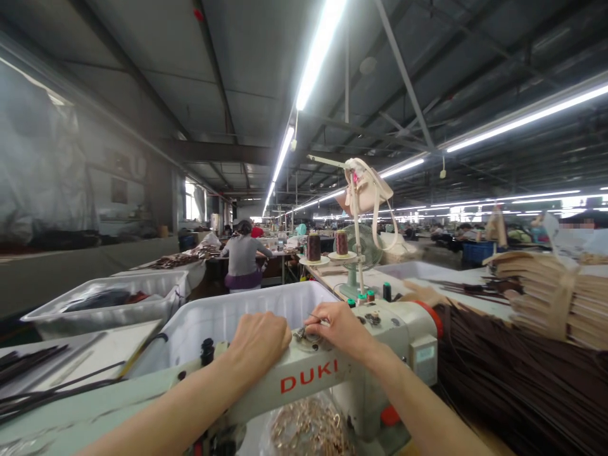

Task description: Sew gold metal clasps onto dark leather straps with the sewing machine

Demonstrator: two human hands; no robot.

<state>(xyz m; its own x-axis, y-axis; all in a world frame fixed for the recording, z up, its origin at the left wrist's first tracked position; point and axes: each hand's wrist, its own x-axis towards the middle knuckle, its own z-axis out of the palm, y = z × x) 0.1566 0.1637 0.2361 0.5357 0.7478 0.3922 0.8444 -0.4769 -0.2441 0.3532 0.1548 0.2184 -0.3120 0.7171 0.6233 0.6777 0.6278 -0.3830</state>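
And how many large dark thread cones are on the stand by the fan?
2: a left cone and a right cone, nearer the fan. I see none hidden there.

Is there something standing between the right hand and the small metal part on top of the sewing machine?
Nothing visible blocks it. The right hand, with a thin dark piece at its fingertips, is right beside the metal part on the sewing machine. The left hand is on the opposite side, not between them.

Loads of open air above the sewing machine (304, 363), so passing over the top's easy. Beyond it though: white bin (213, 316), thread spools (313, 248), a pole (360, 273). Brown strips (522, 373) crowd the right.
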